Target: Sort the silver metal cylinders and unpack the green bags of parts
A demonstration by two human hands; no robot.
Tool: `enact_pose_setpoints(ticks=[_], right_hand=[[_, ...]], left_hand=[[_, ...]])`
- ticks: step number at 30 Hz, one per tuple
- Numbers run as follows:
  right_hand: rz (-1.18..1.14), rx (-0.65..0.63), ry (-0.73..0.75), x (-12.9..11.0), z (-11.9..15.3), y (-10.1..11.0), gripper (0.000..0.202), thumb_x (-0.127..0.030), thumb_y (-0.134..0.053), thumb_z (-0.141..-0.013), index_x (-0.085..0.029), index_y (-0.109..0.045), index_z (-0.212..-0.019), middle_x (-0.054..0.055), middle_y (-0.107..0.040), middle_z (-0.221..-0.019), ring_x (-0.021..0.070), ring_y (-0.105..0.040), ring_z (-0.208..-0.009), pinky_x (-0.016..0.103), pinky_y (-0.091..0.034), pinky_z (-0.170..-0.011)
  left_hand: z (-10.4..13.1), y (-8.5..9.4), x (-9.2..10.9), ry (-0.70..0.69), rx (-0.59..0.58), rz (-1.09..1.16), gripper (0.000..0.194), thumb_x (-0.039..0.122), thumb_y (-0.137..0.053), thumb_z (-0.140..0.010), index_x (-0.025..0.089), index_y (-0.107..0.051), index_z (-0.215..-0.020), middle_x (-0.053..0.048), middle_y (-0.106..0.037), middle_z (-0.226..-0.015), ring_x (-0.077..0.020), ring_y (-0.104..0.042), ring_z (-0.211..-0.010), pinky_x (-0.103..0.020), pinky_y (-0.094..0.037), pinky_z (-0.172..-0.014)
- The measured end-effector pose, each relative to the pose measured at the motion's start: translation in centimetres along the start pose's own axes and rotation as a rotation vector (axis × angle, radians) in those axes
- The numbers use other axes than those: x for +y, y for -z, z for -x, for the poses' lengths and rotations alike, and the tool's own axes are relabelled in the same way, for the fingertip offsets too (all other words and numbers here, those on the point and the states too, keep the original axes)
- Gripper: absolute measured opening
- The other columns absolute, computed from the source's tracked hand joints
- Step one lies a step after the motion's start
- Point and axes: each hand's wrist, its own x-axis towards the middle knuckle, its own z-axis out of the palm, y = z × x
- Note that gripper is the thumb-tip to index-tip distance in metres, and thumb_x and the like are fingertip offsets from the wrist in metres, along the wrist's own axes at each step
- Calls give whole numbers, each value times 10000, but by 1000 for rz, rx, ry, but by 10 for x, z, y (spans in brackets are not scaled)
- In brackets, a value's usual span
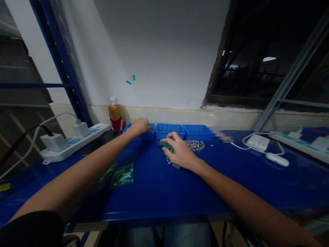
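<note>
My left hand (140, 126) reaches down at the left blue bin (145, 138), its fingers curled together. A bit of green shows by its fingertips, but what they hold is hidden. My right hand (180, 151) hovers low over the tabletop, thumb and fingers bent and apart. Just beyond its fingertips lies something small and green (160, 143), too blurred to name. Small metal screws (195, 145) lie in a pile beside and partly behind my right hand. A clear bag of green pieces (123, 174) lies nearer to me, with more green pieces partly behind my left forearm.
Two more blue bins, the middle one (169, 130) and the right one (196, 131), stand along the wall. A drink bottle (116, 115) is at the back left. Power strips (61, 151) with white chargers and cables lie on both sides of the blue table (164, 195).
</note>
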Motion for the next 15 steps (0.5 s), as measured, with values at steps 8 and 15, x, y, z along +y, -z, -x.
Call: enact_pose_setpoints(ticks=[8, 15], right_hand=[[-5, -254, 217, -54, 10, -17, 389, -409, -503, -901, -142, -565, -1178, 98, -604, -1080, 204, -525, -1021, 345, -425, -900], [-20, -396, 360, -81, 11, -19, 364, -451, -486, -905, -145, -625, -1041, 91, -631, -998, 208, -557, -956, 358, -413, -878]], left_hand=[[67, 5, 11, -193, 425, 86, 468, 454, -332, -916, 115, -578, -1125, -136, -597, -1039, -264, -576, -978, -363, -453, -840], [83, -15, -6, -300, 428, 437, 357, 400, -384, -906, 136, -579, -1048, -84, -626, -958, -205, -589, -886, -337, -462, -817]])
